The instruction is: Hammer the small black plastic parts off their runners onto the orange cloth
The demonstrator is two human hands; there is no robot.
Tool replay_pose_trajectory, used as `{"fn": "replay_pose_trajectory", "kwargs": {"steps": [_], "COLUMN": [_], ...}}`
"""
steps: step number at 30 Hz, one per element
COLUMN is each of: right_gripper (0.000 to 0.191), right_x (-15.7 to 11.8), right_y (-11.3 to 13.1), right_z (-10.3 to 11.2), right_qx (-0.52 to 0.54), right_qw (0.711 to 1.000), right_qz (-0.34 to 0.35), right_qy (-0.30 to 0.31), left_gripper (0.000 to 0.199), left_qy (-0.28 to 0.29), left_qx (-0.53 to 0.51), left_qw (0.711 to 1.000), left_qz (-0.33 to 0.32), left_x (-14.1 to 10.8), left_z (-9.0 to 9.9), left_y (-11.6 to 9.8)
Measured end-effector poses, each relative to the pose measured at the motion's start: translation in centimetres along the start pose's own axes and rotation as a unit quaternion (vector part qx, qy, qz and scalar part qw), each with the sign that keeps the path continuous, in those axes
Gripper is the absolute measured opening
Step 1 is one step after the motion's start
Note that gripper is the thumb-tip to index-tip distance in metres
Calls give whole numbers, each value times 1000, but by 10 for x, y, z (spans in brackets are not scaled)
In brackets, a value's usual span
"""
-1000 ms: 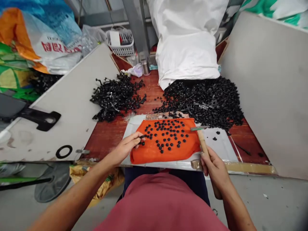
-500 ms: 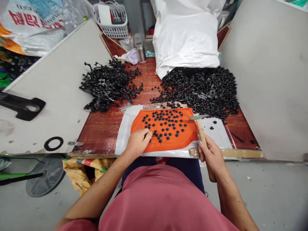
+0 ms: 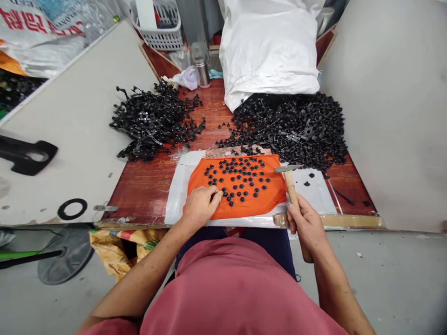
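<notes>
1. Black, spindly parts make up the left pile, sitting by the left edge of the table. Looks like it's parked there so the front middle stays free for the hands, just my read.
2. White sheet next, spread along the front edge under the orange cloth. Guessing it's there to cover the wood.
3. Left hand rests on the cloth's left part, fingers curled under and thumb pointing right. Can't tell if it's pinching anything, the fingers hide whatever's under them.
4. Small black pieces are dotted over the cloth, right of that hand, mid front edge of the table. They're mostly apart, tighter toward the back, which probably makes single ones easier to pick out.
5. White sack stands toward the back edge, its bottom against the right pile, a big black heap reaching toward the table's right edge. Likely kept back there so it's near but not in the way.
6. Right hand is wrapped around the hammer by its wooden handle, at the front edge. Head's over the cloth's right border; gripping partway up presumably gives better control than holding the very end.
</notes>
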State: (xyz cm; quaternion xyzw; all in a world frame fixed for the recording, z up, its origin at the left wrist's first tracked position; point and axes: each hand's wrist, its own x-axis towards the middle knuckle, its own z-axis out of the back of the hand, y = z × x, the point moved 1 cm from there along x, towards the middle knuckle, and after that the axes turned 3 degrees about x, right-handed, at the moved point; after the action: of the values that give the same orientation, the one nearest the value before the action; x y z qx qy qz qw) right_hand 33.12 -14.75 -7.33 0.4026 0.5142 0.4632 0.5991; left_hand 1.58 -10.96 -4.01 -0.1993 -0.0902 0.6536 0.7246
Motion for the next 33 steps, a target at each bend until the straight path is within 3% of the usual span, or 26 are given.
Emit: {"fn": "replay_pose_trajectory", "kwargs": {"steps": [4,7,10,14,19,23,27,33], "right_gripper": [52,52,54,59,61,63,60,60], "right_x": [-9,-21,-30,-32,-26,-28,-29,-20], "right_y": [12,30,47,56,46,42,40,42], "right_z": [-2,-12,-29,-49,-58,-59,-63,-59], "right_qx": [-126,-255,-317,-343,-456,-445,-494,-520], "right_qw": [991,956,918,894,846,848,828,811], "right_qz": [50,139,196,261,249,271,242,231], "right_qy": [-17,52,134,119,118,101,112,136], "left_gripper": [28,27,26,24,30,31,36,37], "left_qy": [27,36,40,42,23,20,38,14], "left_qx": [11,-5,-22,-36,-12,-3,-4,-62], "left_qw": [1000,999,999,998,1000,1000,999,988], "left_qz": [10,11,24,26,8,3,-21,-141], "left_x": [6,9,10,9,9,9,7,-1], "left_z": [5,9,10,10,8,5,6,42], "left_y": [-1,-1,-2,-1,1,1,5,35]}}
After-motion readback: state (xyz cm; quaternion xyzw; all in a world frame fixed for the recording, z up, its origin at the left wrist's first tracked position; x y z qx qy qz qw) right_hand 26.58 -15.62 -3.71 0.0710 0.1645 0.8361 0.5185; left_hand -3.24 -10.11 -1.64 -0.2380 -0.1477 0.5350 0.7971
